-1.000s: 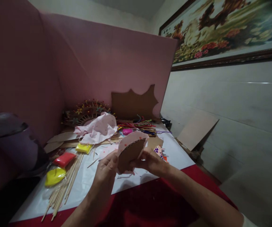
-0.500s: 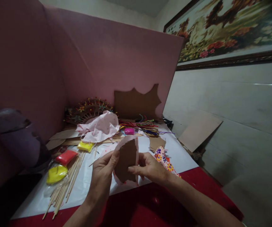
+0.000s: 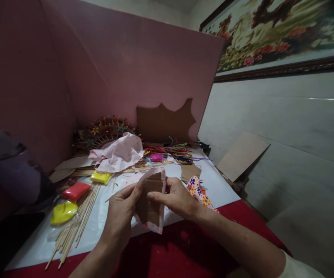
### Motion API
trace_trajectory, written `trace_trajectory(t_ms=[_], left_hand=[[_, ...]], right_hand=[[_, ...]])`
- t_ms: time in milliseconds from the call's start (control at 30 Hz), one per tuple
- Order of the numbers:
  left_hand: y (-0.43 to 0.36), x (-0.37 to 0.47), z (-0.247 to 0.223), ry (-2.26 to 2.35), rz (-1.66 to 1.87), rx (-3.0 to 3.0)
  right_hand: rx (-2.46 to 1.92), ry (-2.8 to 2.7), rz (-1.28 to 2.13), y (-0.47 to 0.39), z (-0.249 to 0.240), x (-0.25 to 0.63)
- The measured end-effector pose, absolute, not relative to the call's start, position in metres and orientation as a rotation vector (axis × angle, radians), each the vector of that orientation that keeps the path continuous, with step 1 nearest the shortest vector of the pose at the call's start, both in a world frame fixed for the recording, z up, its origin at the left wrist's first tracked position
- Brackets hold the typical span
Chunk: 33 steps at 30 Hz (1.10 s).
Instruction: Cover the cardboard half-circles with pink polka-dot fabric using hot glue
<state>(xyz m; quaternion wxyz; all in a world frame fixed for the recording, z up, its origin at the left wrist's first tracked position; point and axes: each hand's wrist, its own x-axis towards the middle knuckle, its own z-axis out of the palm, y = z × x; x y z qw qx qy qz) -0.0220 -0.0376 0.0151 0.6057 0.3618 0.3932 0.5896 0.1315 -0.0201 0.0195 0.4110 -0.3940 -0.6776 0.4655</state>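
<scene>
Between my hands is a small piece of brown cardboard (image 3: pixel 149 206), with pale pink dotted fabric (image 3: pixel 161 224) folded over its edges. My left hand (image 3: pixel 125 202) grips its left side, thumb on the front face. My right hand (image 3: pixel 175 197) holds the right edge, its thumb lying across the cardboard and the fingers behind it. The piece is held upright and slightly tilted above the front of the white sheet. Just right of my right hand lies a flower-print cloth (image 3: pixel 198 193), partly behind the wrist.
Bamboo sticks (image 3: pixel 80 222) and bags of red clay (image 3: pixel 76 190) and yellow clay (image 3: pixel 64 212) lie at left. Behind are crumpled pink fabric (image 3: pixel 120 152), scissors (image 3: pixel 184 158) and colourful pipe cleaners (image 3: pixel 167 149). A cut cardboard sheet (image 3: pixel 164 123) leans on the pink panel.
The cardboard piece has turned a little, and its fabric border shows more along the right and bottom edges. My right thumb has moved up and further left across it.
</scene>
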Motion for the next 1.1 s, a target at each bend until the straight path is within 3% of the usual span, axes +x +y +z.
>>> trace_trajectory(t_ms=[567, 833, 1100], left_hand=[[-0.032, -0.031, 0.016, 0.978, 1.476, 0.986], [-0.048, -0.021, 0.027, 0.587, 0.943, 0.856], [-0.049, -0.023, 0.027, 0.602, 0.898, 1.009]], right_hand=[[-0.765, -1.441, 1.412, -0.011, 0.006, 0.160], [-0.574, -1.675, 1.711, -0.024, 0.020, 0.155], [-0.689, -1.931, 1.428, -0.029, 0.025, 0.148]])
